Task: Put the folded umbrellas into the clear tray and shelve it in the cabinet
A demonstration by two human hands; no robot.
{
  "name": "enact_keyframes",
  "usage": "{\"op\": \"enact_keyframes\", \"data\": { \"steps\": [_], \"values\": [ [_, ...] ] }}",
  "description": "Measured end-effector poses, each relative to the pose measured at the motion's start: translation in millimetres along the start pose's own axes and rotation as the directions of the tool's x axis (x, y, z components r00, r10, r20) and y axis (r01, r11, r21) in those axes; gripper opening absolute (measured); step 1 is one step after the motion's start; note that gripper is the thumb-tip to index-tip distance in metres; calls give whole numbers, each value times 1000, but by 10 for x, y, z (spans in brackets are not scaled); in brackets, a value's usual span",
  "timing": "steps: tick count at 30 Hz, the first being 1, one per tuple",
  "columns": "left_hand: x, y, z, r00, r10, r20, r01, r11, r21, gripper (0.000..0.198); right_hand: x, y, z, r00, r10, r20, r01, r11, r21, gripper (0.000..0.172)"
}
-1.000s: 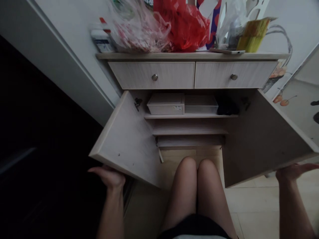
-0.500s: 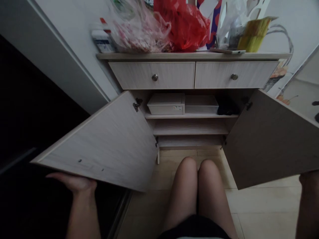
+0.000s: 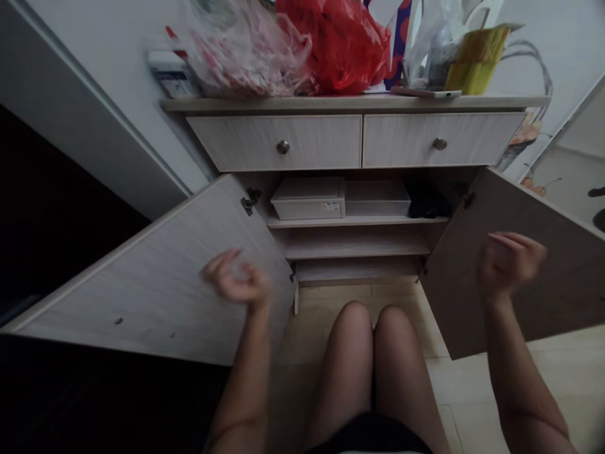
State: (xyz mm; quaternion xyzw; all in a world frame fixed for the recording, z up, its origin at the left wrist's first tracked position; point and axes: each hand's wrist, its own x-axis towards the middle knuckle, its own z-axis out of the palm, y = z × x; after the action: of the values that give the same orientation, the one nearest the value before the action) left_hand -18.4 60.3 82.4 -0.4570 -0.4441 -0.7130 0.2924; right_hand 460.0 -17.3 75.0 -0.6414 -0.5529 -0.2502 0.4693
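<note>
My left hand (image 3: 236, 277), blurred by motion, is raised in front of the left cabinet door (image 3: 161, 271). Its fingers are loosely bent, apart from the thumb, and it holds nothing. On the other side my right hand (image 3: 513, 261) hovers before the right cabinet door (image 3: 472, 296), fingers half curled with nothing in them. Both doors stand swung wide on their hinges. Between them, the upper shelf (image 3: 359, 221) of the cabinet carries a lidded white box (image 3: 309, 200), a shallow translucent tray (image 3: 378, 200) and a dark soft item (image 3: 428, 200).
Two closed drawers with round knobs (image 3: 282, 147) sit above the doors. On the cabinet top lie a red plastic bag (image 3: 338, 47), a clear bag (image 3: 250, 53), a white bottle (image 3: 171, 74), a yellow container (image 3: 477, 60) and a phone-like flat object (image 3: 425, 93). My knees (image 3: 373, 321) are in front.
Both hands have let go of the lower door edges and moved inward and up. The left door has swung farther out; the right door is nearly unchanged.
</note>
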Motion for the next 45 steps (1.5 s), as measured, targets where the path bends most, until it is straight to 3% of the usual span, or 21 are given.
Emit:
{"op": "enact_keyframes", "data": {
  "steps": [1,2,3,5,7,9,12,15,19,22,26,30,34,39,45],
  "values": [
    [-77,91,299,986,52,157,-41,996,-76,32,136,-115,237,999,-24,-23,24,999,30,33],
    [-155,180,603,930,97,353,-47,988,-149,33,278,-220,491,998,-48,-32,50,996,72,32],
    [-229,264,901,836,162,524,-48,973,-224,34,418,-307,748,997,-72,33,70,996,62,33],
    [-363,407,1448,639,242,730,-29,956,-292,31,663,-407,1226,975,-105,196,106,994,6,29],
    [-462,507,1894,433,289,854,-62,954,-292,19,841,-414,1610,932,-122,342,152,986,-64,26],
    [-524,566,2222,271,300,915,-126,953,-276,14,958,-369,1882,886,-139,442,218,967,-132,26],
    [-572,606,2528,131,268,955,-282,933,-223,28,1062,-301,2125,830,-146,538,302,929,-214,30],
    [-616,626,2690,73,239,968,-376,906,-195,37,1123,-275,2248,777,-116,619,345,901,-264,33],
    [-688,639,2781,28,201,979,-400,900,-173,39,1149,-252,2297,743,-88,663,365,884,-292,36],
    [-716,633,2767,30,198,980,-385,907,-171,38,1141,-197,2248,744,-110,660,383,878,-286,37],
    [-706,625,2652,79,226,971,-299,935,-193,31,1120,-85,2057,771,-157,617,389,884,-261,37],
    [-668,636,2402,153,319,935,-253,928,-275,29,1049,-55,1702,806,-201,557,377,899,-221,32],
    [-589,660,1938,212,434,876,-306,881,-362,32,849,-154,1229,829,-230,510,366,913,-183,26],
    [-510,666,1112,269,480,835,-295,866,-403,30,348,-294,694,821,-329,466,412,907,-85,24],
    [-737,525,125,306,532,790,-320,839,-441,24,-395,-494,194,772,-425,472,467,884,32,18]
  ]
}}
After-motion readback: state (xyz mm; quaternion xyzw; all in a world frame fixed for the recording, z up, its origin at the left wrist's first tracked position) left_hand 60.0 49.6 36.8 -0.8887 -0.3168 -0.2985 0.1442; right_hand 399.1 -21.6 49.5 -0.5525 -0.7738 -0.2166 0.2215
